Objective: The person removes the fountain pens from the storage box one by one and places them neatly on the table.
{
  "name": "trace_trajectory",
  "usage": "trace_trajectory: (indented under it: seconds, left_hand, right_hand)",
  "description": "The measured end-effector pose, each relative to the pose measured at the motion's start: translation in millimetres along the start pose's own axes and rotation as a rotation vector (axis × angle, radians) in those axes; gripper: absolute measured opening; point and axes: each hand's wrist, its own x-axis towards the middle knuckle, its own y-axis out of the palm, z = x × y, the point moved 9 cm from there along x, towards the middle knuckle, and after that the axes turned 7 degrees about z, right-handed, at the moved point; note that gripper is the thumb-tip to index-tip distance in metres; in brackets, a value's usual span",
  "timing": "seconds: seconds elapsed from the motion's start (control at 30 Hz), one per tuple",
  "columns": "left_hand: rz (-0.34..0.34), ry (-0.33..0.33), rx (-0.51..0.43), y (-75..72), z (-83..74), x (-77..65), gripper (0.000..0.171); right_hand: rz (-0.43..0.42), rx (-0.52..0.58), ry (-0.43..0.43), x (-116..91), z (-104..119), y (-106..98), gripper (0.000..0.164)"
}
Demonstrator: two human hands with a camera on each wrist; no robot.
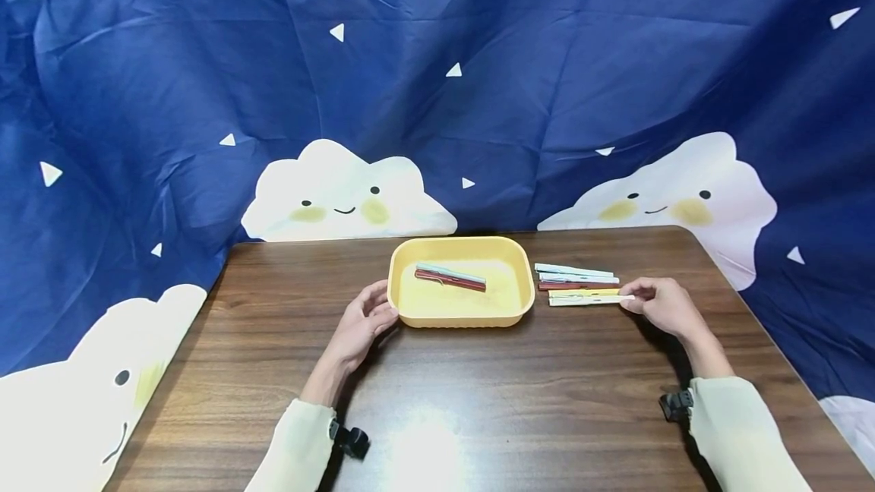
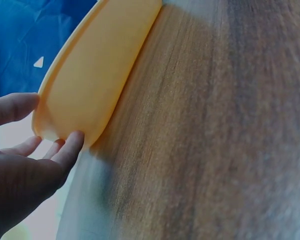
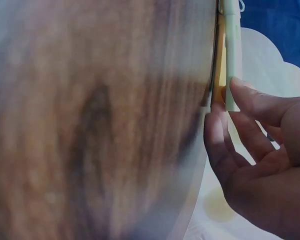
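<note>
A pale green pen (image 1: pixel 581 301) lies at the near side of a pen row (image 1: pixel 577 278) right of the yellow tray (image 1: pixel 465 321), its right end pinched by the right hand (image 1: pixel 663 306). The right wrist view brings out the thumb on that end, with a yellow pen (image 3: pixel 220 70) just beside it. Only the head view shows a light blue pen and a dark red pen (image 1: pixel 451 280) inside the tray; the left wrist view instead shows its outer wall, with the left hand's (image 1: pixel 362 321) digits gripping round the end. The table's (image 1: pixel 513 393) far edge runs just behind the tray; pens nearly reach its right rim, while broad wood stretches nearward between the forearms.
</note>
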Motion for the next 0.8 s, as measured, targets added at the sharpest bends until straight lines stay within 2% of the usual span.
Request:
trace_trajectory:
  seconds: [0.17,0.43,0.8]
  left_hand:
    - [-0.001,-0.006,-0.01,-0.4,0.8,0.8,0.067]
    - [0.0,-0.003,-0.009,-0.6,-0.8,-0.2,0.068]
    - [0.001,0.003,-0.006,0.4,-0.7,-0.1,0.068]
  right_hand:
    - [0.026,-0.051,0.03,3.0,0.2,0.6,0.009]
    - [0.055,-0.083,0.022,6.9,-1.4,4.1,0.011]
    - [-0.019,-0.036,0.006,2.6,0.8,-3.9,0.014]
